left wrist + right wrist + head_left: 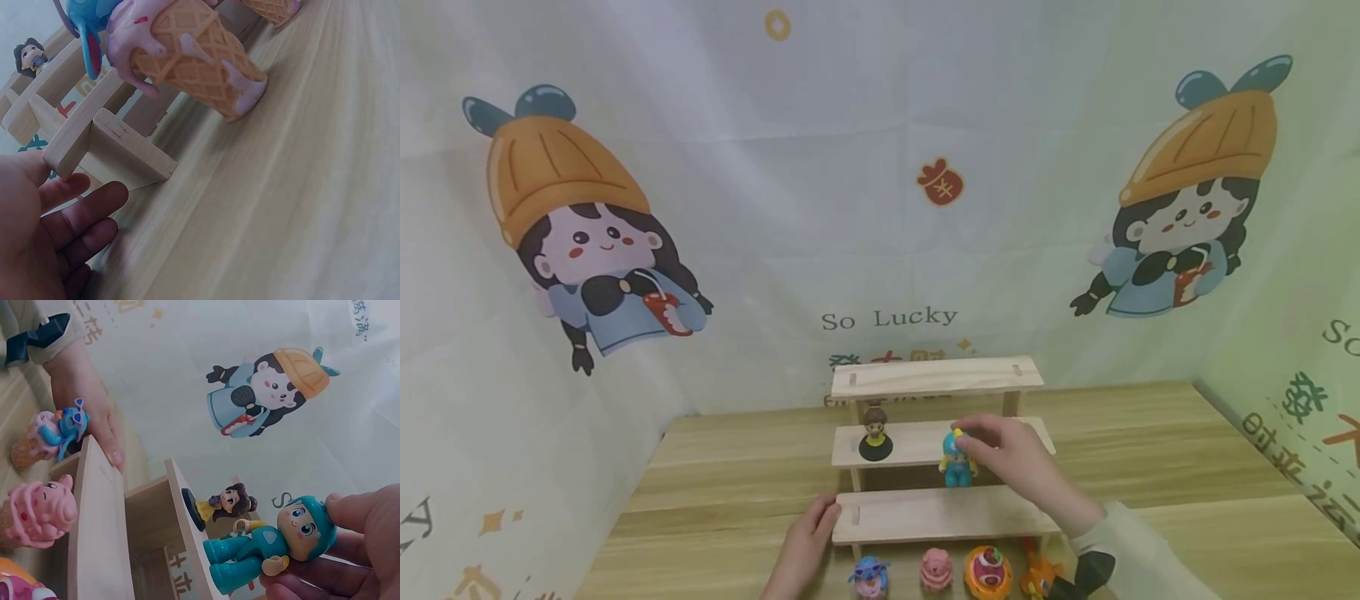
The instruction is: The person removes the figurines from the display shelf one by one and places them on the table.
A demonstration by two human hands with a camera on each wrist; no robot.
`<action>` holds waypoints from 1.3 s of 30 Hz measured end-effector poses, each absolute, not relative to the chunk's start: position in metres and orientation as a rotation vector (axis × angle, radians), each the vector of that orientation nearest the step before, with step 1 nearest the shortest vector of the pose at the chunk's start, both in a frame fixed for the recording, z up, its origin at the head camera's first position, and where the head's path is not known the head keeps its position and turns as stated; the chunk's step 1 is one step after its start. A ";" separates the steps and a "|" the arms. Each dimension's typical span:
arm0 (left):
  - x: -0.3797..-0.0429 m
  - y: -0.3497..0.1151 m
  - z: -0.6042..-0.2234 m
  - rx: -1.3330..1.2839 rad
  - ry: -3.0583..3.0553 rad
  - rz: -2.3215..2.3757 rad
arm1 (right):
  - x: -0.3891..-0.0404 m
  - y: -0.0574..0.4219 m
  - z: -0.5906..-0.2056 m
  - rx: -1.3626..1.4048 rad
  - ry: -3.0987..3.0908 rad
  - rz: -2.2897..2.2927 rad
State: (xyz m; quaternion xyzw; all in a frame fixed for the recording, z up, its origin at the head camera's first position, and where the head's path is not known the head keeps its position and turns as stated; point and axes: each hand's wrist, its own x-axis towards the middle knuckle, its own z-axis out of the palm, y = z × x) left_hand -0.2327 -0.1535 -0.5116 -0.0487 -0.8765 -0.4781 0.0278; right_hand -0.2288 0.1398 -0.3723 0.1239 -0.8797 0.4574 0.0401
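A three-tier wooden display shelf [936, 518] stands on the table. My right hand [1011, 458] pinches a toy figure in a teal suit [269, 540] by its head, thumb on one side and fingers on the other. The figure is upright at the right part of the middle tier; whether its feet touch the board I cannot tell. On that tier's left stands a brown-haired figurine in yellow [876, 433] on a black base. My left hand [808, 537] holds the left end of the lowest tier, its lower fingers [94, 209] loosely bent beneath the board.
Before the shelf stand a blue figure on an ice-cream cone [870, 577], a pink one [936, 570], an orange round toy [988, 572] and an orange figure [1041, 575] partly hidden by the right wrist's strap. A printed cloth [880, 233] hangs behind.
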 end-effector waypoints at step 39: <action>-0.232 -0.152 -0.511 -0.139 -2.700 -1.482 | -0.152 0.154 -0.395 0.601 -2.738 1.675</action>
